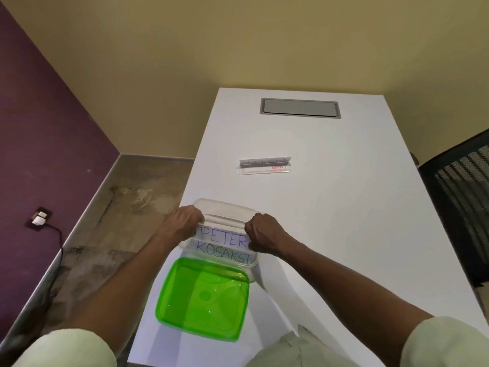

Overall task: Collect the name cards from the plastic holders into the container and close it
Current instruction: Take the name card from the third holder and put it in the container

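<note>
Over the clear container (201,205) near the front left of the white desk (344,207), both hands hold one plastic holder (225,219) with the name card (225,243) lettered "PETER KOSAKST" in it. The left hand (184,219) has its fingers (197,214) curled round the holder's left end, and the right hand (264,238) has its fingers curled at the right end, knuckles up; whether the right hand pinches the card itself or only the holder I cannot tell. Holding the piece at both ends directly above the open container makes sense, since a card drawn free there would drop straight inside rather than onto the desk.

Just in front of the container, touching or overlapping its near edge, lies the green lid (202,298), turned upside down and kept close, likely so it can be snapped on once the cards are in. Farther back, well apart from the hands, a second holder (266,165) lies on the desk with a folded card still in it, so by my judgement the collecting is not finished and the closing has not begun.

A grey cable hatch (300,107) sits near the far end of the desk, and a dark mesh chair (463,186) stands at the right
</note>
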